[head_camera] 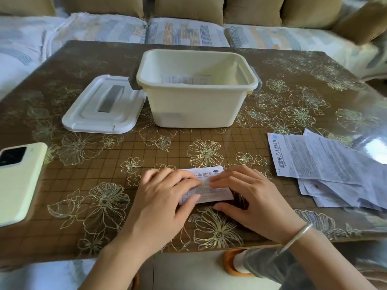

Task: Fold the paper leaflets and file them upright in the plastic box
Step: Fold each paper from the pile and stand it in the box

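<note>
- A silver bangle circles the right wrist, over the near edge of the bench, which has a brown cover printed with gold flowers.
- The left hand and right hand lie side by side on a folded leaflet. The fingers of both hands are stretched nearly flat, pressing the paper onto the bench rather than curling round it. Their tips almost meet over its middle.
- A pale green phone lies camera side up at the left edge, well apart from the hands.
- A loose pile of unfolded leaflets spreads across the right side of the bench.
- Farther back, in the middle, stands the cream plastic box, uncovered. Printed papers show inside near its far wall.
- The white lid lies flat just beside the box, on its left.
- Behind the bench runs a sofa with a patterned cover and tan cushions.
</note>
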Motion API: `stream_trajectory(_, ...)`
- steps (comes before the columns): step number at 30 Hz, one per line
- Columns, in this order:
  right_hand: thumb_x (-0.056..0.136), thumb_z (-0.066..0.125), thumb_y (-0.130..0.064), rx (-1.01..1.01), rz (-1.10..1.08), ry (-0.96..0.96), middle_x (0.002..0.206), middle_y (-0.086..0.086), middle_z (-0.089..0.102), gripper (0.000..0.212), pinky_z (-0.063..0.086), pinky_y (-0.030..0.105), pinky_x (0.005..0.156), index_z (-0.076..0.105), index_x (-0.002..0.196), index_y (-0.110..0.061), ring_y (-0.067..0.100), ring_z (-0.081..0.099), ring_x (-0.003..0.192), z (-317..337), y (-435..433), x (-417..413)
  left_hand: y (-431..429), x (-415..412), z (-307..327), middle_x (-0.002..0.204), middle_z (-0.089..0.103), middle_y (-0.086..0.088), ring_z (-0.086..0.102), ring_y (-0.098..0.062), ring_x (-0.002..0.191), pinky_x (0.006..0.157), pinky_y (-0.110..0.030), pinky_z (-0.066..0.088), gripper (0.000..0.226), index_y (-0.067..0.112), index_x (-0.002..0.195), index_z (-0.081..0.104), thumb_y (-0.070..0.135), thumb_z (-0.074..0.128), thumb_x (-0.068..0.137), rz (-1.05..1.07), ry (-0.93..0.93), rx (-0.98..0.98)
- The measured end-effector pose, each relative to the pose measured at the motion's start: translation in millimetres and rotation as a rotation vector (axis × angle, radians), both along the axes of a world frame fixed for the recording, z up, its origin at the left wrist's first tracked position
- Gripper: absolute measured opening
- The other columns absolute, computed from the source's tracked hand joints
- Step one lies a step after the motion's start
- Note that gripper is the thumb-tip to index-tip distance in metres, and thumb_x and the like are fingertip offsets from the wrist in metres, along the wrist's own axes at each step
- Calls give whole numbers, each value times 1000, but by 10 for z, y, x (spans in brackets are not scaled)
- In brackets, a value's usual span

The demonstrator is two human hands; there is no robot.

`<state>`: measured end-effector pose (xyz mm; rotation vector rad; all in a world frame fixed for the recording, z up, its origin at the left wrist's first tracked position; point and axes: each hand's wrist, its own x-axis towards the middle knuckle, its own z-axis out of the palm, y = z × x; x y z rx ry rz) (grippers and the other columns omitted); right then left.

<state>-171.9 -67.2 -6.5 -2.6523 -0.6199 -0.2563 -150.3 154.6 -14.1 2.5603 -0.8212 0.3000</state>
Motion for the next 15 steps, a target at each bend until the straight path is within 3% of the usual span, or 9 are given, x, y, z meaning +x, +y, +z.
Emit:
stream_trajectory(2, 86, 58, -48, -8, 6, -25, 113, -19, 64, 30, 51, 32, 85, 67, 108, -28, 5, 55, 111, 19, 0, 17, 17, 31, 8, 112, 59, 26, 53, -1, 102, 93, -33, 33, 48, 36, 111, 67, 68, 44, 85, -19, 40, -13)
stream_trajectory(4, 89, 54, -42, 50, -28, -43, 104, -17, 67, 26, 53, 29, 79, 69, 104, -27, 4, 59, 102, 38, 31, 33, 21, 59, -2, 109, 60, 27, 52, 1, 100, 92, -31, 33, 52, 37, 108, 68, 74, 47, 80, -18, 47, -54)
stream_trajectory(7, 89, 50, -42, 193, -147, -37, 90, -14, 66, 26, 54, 29, 63, 69, 101, -28, 4, 61, 79, 62, 109, 87, -16, 119, -3, 99, 65, 25, 56, 2, 92, 84, -25, 37, 39, 34, 101, 70, 63, 50, 84, 44, 46, -171)
stream_trajectory(9, 87, 53, -42, 234, -236, -9, 86, -13, 64, 25, 53, 30, 59, 67, 104, -30, 5, 59, 71, 60, 161, 143, -62, 166, 7, 96, 68, 22, 60, 1, 88, 80, -20, 38, 28, 31, 101, 70, 50, 58, 85, 114, 51, -223)
stream_trajectory(12, 84, 65, -33, 179, -278, 6, 87, -15, 63, 25, 53, 30, 61, 64, 108, -29, 6, 55, 72, 36, 229, 220, -116, 223, -11, 102, 70, 15, 62, -2, 90, 82, -24, 46, 35, 23, 111, 69, 28, 77, 78, 163, 87, -249)
stream_trajectory(15, 81, 71, -28, 137, -280, 13, 92, -16, 63, 29, 52, 28, 67, 63, 108, -26, 8, 56, 80, 31, 269, 252, -129, 237, -37, 105, 68, 13, 62, -6, 93, 83, -30, 52, 42, 20, 117, 66, 22, 79, 77, 160, 122, -238)
